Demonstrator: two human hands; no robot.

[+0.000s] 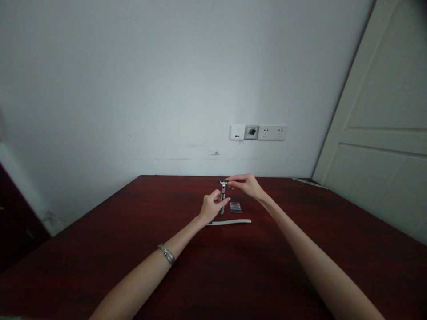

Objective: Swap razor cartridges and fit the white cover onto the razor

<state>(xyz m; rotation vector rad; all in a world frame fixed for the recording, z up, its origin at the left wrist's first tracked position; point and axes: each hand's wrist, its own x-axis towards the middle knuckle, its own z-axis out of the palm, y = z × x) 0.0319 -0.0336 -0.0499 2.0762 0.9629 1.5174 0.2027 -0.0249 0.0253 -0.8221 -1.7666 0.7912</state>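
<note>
A razor (223, 192) stands upright above the table, its dark, wide head at the top. My left hand (211, 207) is closed around its slim handle, thumb and fingers on either side. At the top, the fingertips of my right hand (246, 183) pinch the right end of the razor's head. Just right of the handle's lower end lies a small clear plastic case (235, 207) with dark contents I cannot make out. A long, thin white strip-like item (231, 222) lies nearer to me, its left end partly hidden behind my left hand.
All this is on a dark red wooden table (167, 284) that meets a white wall. Sockets and switch plates (258, 132) are set in the wall above the table. A pale door panel (383, 133) stands at the right, with a thin flat strip (309, 182) near it on the table.
</note>
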